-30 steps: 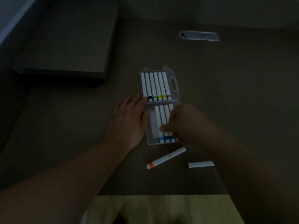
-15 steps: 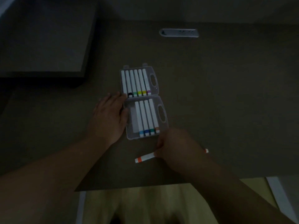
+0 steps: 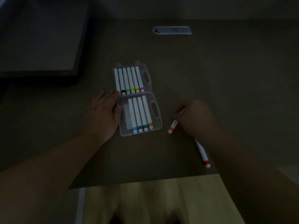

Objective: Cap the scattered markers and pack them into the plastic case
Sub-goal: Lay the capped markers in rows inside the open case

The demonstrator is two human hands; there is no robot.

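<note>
1. I am watching a dim scene: the clear plastic case [image 3: 137, 101] is lying open on the brown tabletop [image 3: 210, 75], its two halves one beyond the other.
2. The far half is holding six capped markers [image 3: 128, 80] side by side; the near half is holding four more [image 3: 140, 114], with free room at its left.
3. My left hand [image 3: 103, 114] is resting flat against the left edge of the case, fingers straight, grip holding nothing.
4. My right hand [image 3: 195, 119] is sitting right of the case, its grip curled round an orange-banded marker [image 3: 172, 126], whose banded end is sticking out toward the near left.
5. A red-banded marker [image 3: 202, 153] is lying on the tabletop nearer to me, partly hidden under my right forearm.
6. A grey outlet strip [image 3: 172, 30] is sitting at the far side.
</note>
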